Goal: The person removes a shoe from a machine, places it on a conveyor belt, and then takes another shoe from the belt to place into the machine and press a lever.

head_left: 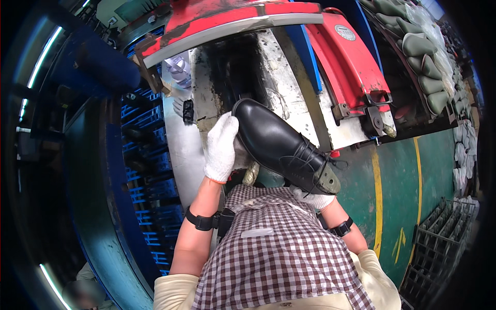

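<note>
A black lace-up leather shoe [274, 132] is held up in front of my apron, its toe pointing up and left, its heel down and right. A greenish shoe last [327, 181] with holes fills its opening. My left hand [222, 146], in a white knit glove, is closed on the shoe's edge near the toe. Under the heel end, my right hand [314, 198], gloved too, supports the shoe; most of its fingers are hidden behind it. The laces hang loosely at the throat.
Beyond the shoe is a metal worktop [284, 67] stained black, under a red machine hood [232, 20]. A clear plastic bottle [178, 70] and a small black object [188, 111] lie at its left. To the right are a second red machine [346, 67], stacked lasts [429, 67] and a wire rack [447, 232].
</note>
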`<action>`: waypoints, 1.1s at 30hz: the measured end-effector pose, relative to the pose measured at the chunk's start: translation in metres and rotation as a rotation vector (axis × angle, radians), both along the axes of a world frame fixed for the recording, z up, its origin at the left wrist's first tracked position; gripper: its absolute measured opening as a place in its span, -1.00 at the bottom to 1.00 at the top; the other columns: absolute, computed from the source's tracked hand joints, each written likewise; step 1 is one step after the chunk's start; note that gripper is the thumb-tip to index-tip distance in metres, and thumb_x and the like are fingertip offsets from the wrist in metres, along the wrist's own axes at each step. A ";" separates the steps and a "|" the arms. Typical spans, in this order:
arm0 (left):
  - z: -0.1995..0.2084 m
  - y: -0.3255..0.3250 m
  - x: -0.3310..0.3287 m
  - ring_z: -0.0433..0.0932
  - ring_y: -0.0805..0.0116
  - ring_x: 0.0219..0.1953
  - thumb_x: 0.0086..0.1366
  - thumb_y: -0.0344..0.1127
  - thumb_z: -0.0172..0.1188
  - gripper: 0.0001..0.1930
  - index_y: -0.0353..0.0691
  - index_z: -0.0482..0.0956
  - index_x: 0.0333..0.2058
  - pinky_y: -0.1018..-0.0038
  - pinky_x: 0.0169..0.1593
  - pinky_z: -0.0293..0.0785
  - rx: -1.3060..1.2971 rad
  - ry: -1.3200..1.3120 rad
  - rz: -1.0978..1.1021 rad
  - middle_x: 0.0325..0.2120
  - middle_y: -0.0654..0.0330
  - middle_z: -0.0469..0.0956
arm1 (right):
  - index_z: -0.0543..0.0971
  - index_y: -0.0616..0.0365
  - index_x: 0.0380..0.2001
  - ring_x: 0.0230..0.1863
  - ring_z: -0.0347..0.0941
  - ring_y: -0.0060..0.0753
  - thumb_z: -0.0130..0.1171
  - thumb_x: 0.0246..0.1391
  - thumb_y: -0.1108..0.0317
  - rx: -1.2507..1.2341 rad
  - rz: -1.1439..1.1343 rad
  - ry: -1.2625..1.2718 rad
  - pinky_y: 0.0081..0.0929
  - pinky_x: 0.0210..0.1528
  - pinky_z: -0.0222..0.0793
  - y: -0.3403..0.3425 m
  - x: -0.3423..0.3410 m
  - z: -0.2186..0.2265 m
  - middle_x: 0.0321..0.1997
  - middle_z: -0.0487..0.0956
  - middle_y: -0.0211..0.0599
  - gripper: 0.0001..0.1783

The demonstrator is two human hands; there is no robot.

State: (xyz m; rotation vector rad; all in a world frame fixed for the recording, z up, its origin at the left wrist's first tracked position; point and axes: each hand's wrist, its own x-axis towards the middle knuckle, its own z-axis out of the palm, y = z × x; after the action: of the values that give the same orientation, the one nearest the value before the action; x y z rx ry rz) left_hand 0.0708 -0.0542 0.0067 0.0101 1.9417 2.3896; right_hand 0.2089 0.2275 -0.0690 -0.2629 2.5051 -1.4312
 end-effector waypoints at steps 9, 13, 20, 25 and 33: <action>-0.037 -0.013 -0.025 0.70 0.35 -0.13 0.54 -0.23 0.04 -0.72 -0.30 0.58 -0.01 0.48 -0.06 0.68 0.240 -0.219 0.190 -0.10 0.11 0.68 | 0.38 0.06 0.33 0.31 0.43 -0.39 0.50 -0.03 0.13 -0.613 -0.127 -0.206 -0.32 0.45 0.28 -0.016 -0.022 0.048 0.30 0.55 -0.33 -0.14; -0.042 -0.021 -0.026 0.70 0.26 -0.07 0.54 -0.23 0.05 -0.71 -0.32 0.57 0.02 0.40 0.06 0.67 0.360 -0.248 0.266 -0.07 0.07 0.68 | 0.35 0.05 0.36 0.32 0.40 -0.39 0.46 0.00 0.08 -1.137 -0.210 -0.496 -0.32 0.48 0.22 -0.027 -0.029 0.069 0.31 0.54 -0.32 -0.12; -0.003 -0.002 -0.005 0.64 0.16 0.05 0.53 -0.19 0.06 -0.61 -0.33 0.48 0.16 0.27 0.13 0.63 0.483 -0.327 0.166 0.06 0.03 0.61 | 0.41 0.07 0.29 -0.21 0.50 0.07 -0.18 0.42 -0.16 -2.000 0.031 -0.975 -0.46 -0.59 0.51 -0.042 -0.041 0.078 0.12 0.55 -0.02 -0.35; -0.009 0.008 0.001 0.50 -0.09 0.23 0.51 -0.30 0.04 -0.46 -0.19 0.13 0.38 -0.18 0.23 0.53 0.685 -0.351 -0.177 0.22 -0.10 0.41 | 0.44 0.09 0.27 -0.24 0.43 -0.19 -0.10 0.40 -0.12 -2.120 -0.122 -1.091 -0.57 -0.57 0.38 -0.050 -0.044 0.086 0.14 0.52 -0.12 -0.38; 0.017 0.022 0.015 0.54 0.03 0.20 0.37 -0.48 0.11 -0.41 -0.23 0.23 0.36 0.03 0.27 0.54 0.454 -0.202 -0.230 0.21 -0.03 0.45 | 0.42 0.12 0.30 -0.23 0.43 -0.30 -0.06 0.39 -0.09 -2.132 -0.152 -1.019 -0.63 -0.54 0.35 -0.048 -0.037 0.082 0.15 0.50 -0.13 -0.38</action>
State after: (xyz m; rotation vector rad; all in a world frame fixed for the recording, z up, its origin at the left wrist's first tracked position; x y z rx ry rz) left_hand 0.0854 -0.0326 0.0239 0.0126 1.2129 2.5001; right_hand 0.1715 0.1799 0.0129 0.2962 -0.3431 -2.5256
